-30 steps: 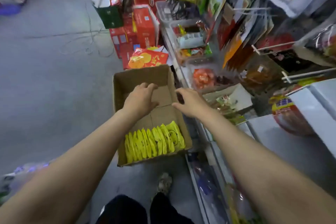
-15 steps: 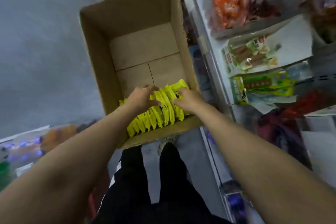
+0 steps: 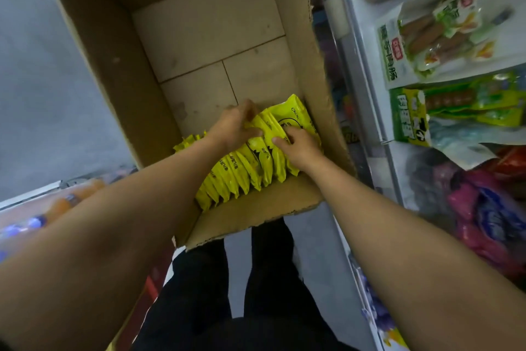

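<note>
A row of yellow packets [image 3: 242, 177] stood against the near wall of the cardboard box [image 3: 113, 66], its left end hidden under a forearm. The left hand [image 3: 233, 128] pinched packet tops between thumb and curled fingers, and the right hand [image 3: 300, 147] gripped the row by the right wall, fingertips buried. Beyond them the box floor lay open.

Green Chinese characters on the white sausage pack [image 3: 421, 37], perhaps ending 肠, black print on yellow packets [image 3: 244, 171], illegible
</note>
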### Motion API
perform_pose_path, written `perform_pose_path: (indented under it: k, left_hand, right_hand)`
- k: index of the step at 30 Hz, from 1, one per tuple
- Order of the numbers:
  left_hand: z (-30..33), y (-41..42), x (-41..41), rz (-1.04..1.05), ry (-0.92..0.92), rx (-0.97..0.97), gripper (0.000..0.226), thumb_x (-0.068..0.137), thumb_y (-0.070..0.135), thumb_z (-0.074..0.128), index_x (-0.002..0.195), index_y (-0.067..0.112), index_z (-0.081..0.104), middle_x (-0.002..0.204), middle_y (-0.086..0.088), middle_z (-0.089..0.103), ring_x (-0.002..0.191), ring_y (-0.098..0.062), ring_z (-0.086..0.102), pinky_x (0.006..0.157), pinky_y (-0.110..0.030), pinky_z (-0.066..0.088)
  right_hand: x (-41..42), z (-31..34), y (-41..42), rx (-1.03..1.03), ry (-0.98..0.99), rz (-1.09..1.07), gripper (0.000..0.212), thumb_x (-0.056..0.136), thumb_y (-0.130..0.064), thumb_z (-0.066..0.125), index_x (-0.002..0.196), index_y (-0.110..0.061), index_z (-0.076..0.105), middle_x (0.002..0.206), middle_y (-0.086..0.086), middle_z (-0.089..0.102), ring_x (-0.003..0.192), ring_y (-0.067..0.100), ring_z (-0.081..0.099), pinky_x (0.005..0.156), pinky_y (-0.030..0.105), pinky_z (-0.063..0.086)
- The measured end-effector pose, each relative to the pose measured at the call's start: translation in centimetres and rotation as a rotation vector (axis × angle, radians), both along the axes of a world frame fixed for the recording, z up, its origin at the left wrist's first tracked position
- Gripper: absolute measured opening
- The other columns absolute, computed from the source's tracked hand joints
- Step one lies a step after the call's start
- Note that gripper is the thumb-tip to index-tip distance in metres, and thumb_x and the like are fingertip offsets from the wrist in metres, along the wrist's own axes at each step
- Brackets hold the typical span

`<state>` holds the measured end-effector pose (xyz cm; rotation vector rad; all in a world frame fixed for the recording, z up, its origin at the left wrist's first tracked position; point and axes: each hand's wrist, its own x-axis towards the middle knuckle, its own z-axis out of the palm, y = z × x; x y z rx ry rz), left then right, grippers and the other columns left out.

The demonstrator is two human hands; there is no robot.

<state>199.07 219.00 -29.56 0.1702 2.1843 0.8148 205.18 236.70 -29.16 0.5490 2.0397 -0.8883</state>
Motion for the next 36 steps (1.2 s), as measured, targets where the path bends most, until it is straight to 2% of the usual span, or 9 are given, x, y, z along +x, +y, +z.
perform_pose_path:
  k: [6,11,17,20,22,26,29,32,36]
  left_hand:
    - [1.4,0.1,-1.3,0.029,-0.001,0.001,0.021,0.073,0.021,0.08,0.084,0.014,0.064,0.084,-0.005,0.061,0.087,-0.025,0.057,0.067,-0.026,0.037]
    - [5.5,-2.1,-2.6,-0.004,-0.047,0.026,0.019,0.085,0.025,0.07,0.089,0.02,0.052,0.085,-0.005,0.059,0.076,-0.018,0.049,0.066,-0.03,0.036]
    - [11.8,-4.0,-2.5,0.219,-0.011,0.023,0.016,0.094,0.025,0.06,0.096,0.013,0.05,0.076,0.0,0.058,0.059,-0.015,0.056,0.049,-0.023,0.046]
    - [14.6,-4.8,-1.4,0.34,0.017,0.044,0.023,0.096,0.032,0.055,0.101,0.012,0.045,0.086,-0.008,0.057,0.064,-0.03,0.06,0.051,-0.036,0.052]
    - [16.5,-5.2,-0.4,0.414,0.02,0.062,0.03,0.097,0.034,0.053,0.101,0.007,0.042,0.087,-0.015,0.055,0.066,-0.04,0.062,0.049,-0.044,0.05]
    - [19.8,-5.0,1.4,0.509,0.021,0.16,0.026,0.097,0.034,0.052,0.099,0.011,0.043,0.082,-0.011,0.052,0.064,-0.031,0.057,0.046,-0.042,0.047]
    - [22.3,-4.2,2.3,0.526,0.098,0.206,0.022,0.096,0.035,0.053,0.102,0.015,0.047,0.083,-0.005,0.054,0.071,-0.024,0.056,0.053,-0.03,0.044]
    - [24.7,-3.7,3.1,0.567,0.163,0.284,0.024,0.092,0.035,0.06,0.102,0.016,0.05,0.088,-0.001,0.059,0.081,-0.021,0.06,0.066,-0.033,0.049]
    - [27.8,-3.2,4.5,0.49,0.143,0.452,0.037,0.078,0.043,0.075,0.106,0.022,0.06,0.107,-0.004,0.066,0.097,-0.018,0.064,0.083,-0.036,0.053]
  right_hand:
    - [-0.5,1.7,0.3,0.006,0.116,-0.087,0.031,0.1,-0.034,0.053,0.094,-0.006,0.067,0.088,0.012,0.067,0.084,0.03,0.058,0.07,0.036,0.042]
    - [-2.3,5.8,-0.1,-0.194,0.265,-0.22,0.014,0.099,-0.025,0.057,0.088,-0.024,0.065,0.069,-0.008,0.058,0.058,-0.001,0.045,0.058,0.024,0.037]
    - [-4.1,10.1,-0.1,-0.185,0.355,-0.148,0.033,0.098,-0.042,0.055,0.094,-0.013,0.07,0.077,0.01,0.066,0.069,0.014,0.05,0.063,0.032,0.039]
    - [-4.4,12.5,-0.4,-0.223,0.384,-0.128,0.045,0.097,-0.045,0.054,0.093,-0.001,0.064,0.069,0.006,0.052,0.064,0.013,0.043,0.062,0.032,0.034]
    - [-4.4,14.2,-0.4,-0.261,0.401,-0.157,0.046,0.095,-0.048,0.055,0.091,-0.004,0.065,0.073,0.013,0.06,0.065,0.017,0.047,0.064,0.033,0.038]
    - [-4.2,18.4,0.2,-0.334,0.403,-0.286,0.032,0.096,-0.05,0.054,0.108,-0.024,0.069,0.11,0.009,0.071,0.101,0.021,0.065,0.098,0.043,0.05]
    - [-3.4,21.0,1.7,-0.328,0.399,-0.407,0.053,0.089,-0.062,0.055,0.113,-0.016,0.068,0.113,0.006,0.07,0.107,0.02,0.063,0.1,0.046,0.049]
    - [-1.6,22.6,3.8,-0.333,0.459,-0.592,0.089,0.058,-0.088,0.063,0.104,-0.012,0.07,0.107,0.017,0.072,0.106,0.039,0.065,0.096,0.058,0.05]
    - [1.9,26.7,5.8,-0.294,0.596,-0.823,0.084,0.05,-0.088,0.067,0.097,-0.019,0.074,0.1,0.006,0.075,0.098,0.03,0.07,0.09,0.055,0.055]
